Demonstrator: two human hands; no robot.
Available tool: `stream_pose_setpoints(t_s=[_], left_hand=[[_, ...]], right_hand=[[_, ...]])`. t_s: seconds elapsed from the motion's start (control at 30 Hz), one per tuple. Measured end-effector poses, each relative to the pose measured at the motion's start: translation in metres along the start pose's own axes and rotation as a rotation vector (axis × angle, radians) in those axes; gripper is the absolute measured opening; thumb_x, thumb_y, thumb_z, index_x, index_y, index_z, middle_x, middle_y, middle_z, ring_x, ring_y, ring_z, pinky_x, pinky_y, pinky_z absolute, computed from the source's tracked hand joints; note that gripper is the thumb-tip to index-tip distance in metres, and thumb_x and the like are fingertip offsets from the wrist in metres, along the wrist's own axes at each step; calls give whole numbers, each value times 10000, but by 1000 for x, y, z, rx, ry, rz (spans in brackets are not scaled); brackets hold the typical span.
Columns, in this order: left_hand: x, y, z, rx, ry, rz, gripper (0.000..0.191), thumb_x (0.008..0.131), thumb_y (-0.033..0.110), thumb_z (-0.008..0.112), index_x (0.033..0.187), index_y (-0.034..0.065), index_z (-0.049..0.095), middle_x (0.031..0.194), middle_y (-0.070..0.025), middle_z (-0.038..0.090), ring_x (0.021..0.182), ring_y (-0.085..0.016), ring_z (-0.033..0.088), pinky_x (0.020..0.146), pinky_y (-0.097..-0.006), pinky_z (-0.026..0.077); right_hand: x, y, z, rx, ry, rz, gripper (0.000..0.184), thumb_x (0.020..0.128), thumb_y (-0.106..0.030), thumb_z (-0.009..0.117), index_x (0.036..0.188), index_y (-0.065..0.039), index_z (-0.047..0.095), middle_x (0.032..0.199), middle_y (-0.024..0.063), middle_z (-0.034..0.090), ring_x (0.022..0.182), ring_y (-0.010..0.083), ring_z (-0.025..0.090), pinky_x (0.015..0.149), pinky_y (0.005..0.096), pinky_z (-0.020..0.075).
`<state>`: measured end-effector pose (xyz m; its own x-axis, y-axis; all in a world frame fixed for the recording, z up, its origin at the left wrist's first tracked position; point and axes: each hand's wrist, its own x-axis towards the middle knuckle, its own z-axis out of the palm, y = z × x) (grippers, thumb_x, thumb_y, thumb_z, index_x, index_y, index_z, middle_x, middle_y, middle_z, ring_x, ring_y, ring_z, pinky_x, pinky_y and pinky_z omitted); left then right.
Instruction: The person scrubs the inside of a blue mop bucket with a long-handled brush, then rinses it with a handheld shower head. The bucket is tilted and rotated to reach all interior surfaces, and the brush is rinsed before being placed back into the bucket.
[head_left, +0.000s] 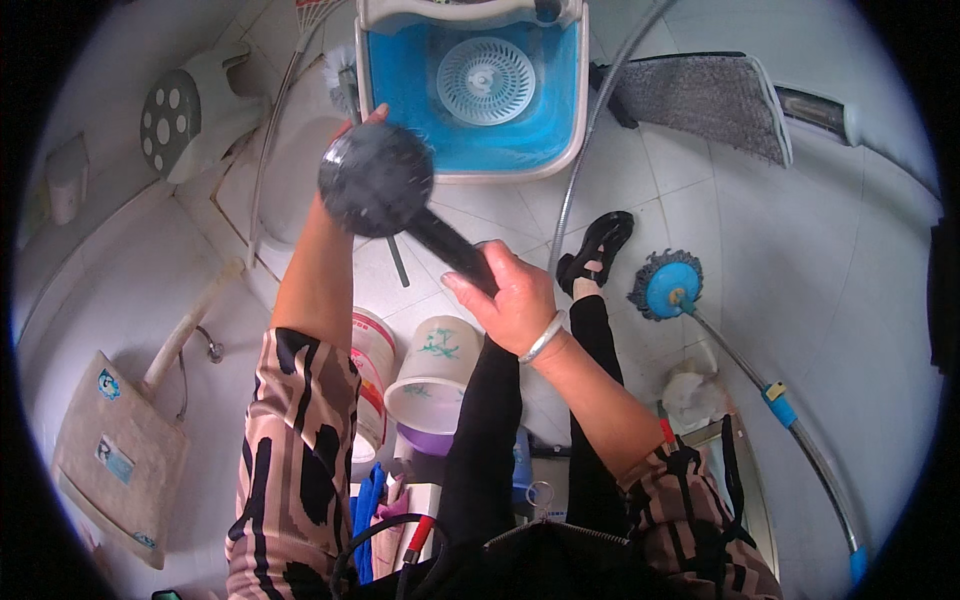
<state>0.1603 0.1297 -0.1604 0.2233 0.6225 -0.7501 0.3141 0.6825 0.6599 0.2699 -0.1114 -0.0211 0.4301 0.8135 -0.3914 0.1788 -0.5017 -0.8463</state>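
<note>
My right hand grips the handle of a black shower head, held above the floor near the tub. Fine water spray shows around the shower head. Behind it, my left hand is mostly hidden. A white-bristled brush rises past my left fingers, and its dark green handle comes out below the shower head; my left hand appears closed around it, though the grip itself is covered. Just beyond stands a blue-lined plastic tub with a pale rim and a white slotted disc in its bottom.
A metal shower hose hangs right of the tub. Farther right are a grey flat mop and a blue-headed mop. Buckets stand by my legs. A grey-white stool and a sink are on the left.
</note>
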Motion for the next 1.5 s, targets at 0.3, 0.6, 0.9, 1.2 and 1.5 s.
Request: stream_pose_setpoints(t_s=[0.3, 0.6, 0.9, 1.2, 1.5], left_hand=[[-2, -3, 13, 383, 166, 125, 289, 672, 53, 664, 941, -4, 577, 780, -100, 609, 623, -196, 580, 520, -318, 481], [-60, 148, 4, 701, 186, 429, 356, 664, 82, 622, 999, -30, 578, 773, -130, 643, 696, -214, 627, 657, -352, 494], [-124, 180, 8, 1359, 238, 425, 535, 662, 159, 598, 1196, 168, 569, 960, -161, 655, 911, -354, 614, 818, -405, 479], [-84, 194, 9, 1445, 124, 276, 486, 676, 249, 630, 1154, 160, 629, 888, -143, 658, 844, -259, 632, 774, -351, 478], [-53, 207, -2, 1043, 187, 115, 404, 758, 284, 687, 1106, 81, 663, 895, -68, 648, 794, -155, 586, 738, -292, 459]], right_hand=[[0, 30, -73, -11, 254, 277, 294, 803, -276, 696, 814, -34, 529, 662, 100, 581, 563, 209, 554, 545, 337, 449], [42, -12, -99, 482, 333, 245, 271, 826, -264, 693, 797, -34, 552, 607, -26, 523, 476, 54, 447, 437, 223, 366], [-5, -32, -53, 622, 253, 351, 262, 834, -265, 677, 819, -27, 567, 608, -25, 515, 509, 58, 458, 471, 234, 387], [5, -15, -51, 728, 296, 430, 327, 851, -325, 654, 770, -23, 556, 566, -15, 507, 479, 73, 452, 467, 245, 385], [35, -26, -39, 597, 114, 380, 379, 829, -382, 659, 798, -11, 583, 604, 51, 564, 544, 154, 527, 531, 291, 437]])
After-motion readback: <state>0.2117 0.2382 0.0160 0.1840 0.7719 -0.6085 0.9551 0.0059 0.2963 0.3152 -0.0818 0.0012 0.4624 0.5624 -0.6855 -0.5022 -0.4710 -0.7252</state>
